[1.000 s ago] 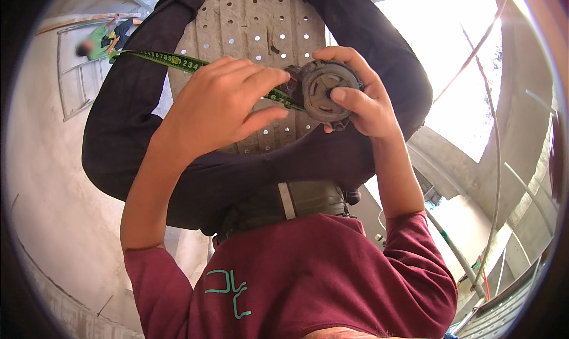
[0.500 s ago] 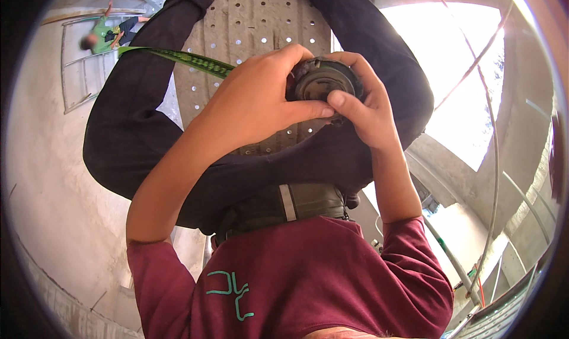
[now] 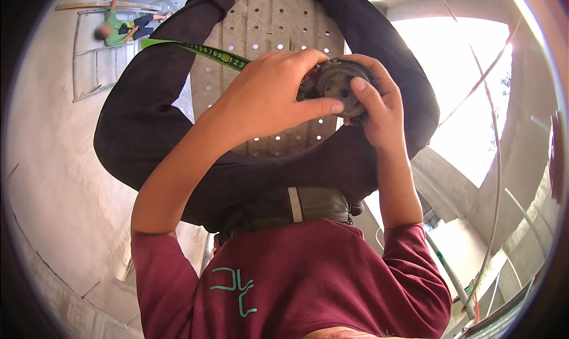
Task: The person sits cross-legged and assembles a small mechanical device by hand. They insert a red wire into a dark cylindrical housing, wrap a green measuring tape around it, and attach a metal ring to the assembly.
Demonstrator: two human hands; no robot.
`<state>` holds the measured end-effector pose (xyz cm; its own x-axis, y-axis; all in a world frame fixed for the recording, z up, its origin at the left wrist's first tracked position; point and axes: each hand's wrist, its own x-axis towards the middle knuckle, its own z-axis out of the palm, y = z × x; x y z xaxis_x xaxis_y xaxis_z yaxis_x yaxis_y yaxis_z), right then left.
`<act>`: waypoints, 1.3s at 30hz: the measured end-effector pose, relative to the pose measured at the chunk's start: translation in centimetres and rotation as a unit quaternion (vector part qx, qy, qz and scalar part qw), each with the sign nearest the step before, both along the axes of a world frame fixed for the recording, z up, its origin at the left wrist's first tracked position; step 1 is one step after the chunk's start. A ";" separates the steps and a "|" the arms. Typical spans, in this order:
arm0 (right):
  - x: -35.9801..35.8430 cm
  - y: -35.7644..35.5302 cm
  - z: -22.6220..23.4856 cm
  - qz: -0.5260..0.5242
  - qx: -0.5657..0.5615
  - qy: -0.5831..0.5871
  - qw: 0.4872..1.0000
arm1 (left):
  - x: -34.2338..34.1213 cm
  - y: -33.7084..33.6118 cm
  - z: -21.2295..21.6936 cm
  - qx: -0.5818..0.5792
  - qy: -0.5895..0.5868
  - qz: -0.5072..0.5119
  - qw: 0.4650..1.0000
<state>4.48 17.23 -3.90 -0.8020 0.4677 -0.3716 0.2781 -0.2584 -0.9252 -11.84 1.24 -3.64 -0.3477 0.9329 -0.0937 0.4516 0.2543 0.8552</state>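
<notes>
Both my hands are closed around a dark, round, worn tape measure (image 3: pixel 333 88) above my crossed legs. A green tape blade (image 3: pixel 204 51) with dark markings stretches out to the left from behind my left hand. My left hand (image 3: pixel 269 93) wraps the case's left side, its thumb lying along the lower edge. On the right side, my right hand (image 3: pixel 382 102) curls its fingers behind the case, with the thumb over its front face. The point where the blade meets the case is hidden by my left hand.
I sit on a perforated metal plank (image 3: pixel 269 18). Another person in a green top (image 3: pixel 118 32) is at the far left, beside a metal frame (image 3: pixel 77 60). A bright opening (image 3: pixel 468 90) is on the right, with rods or cables (image 3: pixel 495 131) crossing in front of it.
The tape measure and both hands sit slightly farther right and lower in view, as does most of the scene. More of the case's round face shows, and the blade's markings are sharper.
</notes>
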 end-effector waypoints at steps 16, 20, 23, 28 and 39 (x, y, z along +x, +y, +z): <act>-0.7 0.7 1.1 0.030 0.022 -0.008 0.999 | -0.1 1.5 1.5 -0.051 -0.067 0.005 0.996; -0.9 0.3 0.9 0.021 0.028 0.000 0.999 | 0.2 1.4 0.7 0.002 -0.027 0.019 0.999; -1.1 0.1 1.0 0.029 0.042 -0.003 0.999 | 0.6 1.8 0.2 -0.004 0.021 0.028 0.999; -1.3 0.2 0.9 0.024 0.024 -0.016 0.999 | 0.6 1.6 0.0 0.028 0.076 0.021 0.997; -0.9 0.4 1.3 0.000 -0.032 0.003 0.999 | 0.6 2.0 0.7 0.014 -0.019 0.019 1.000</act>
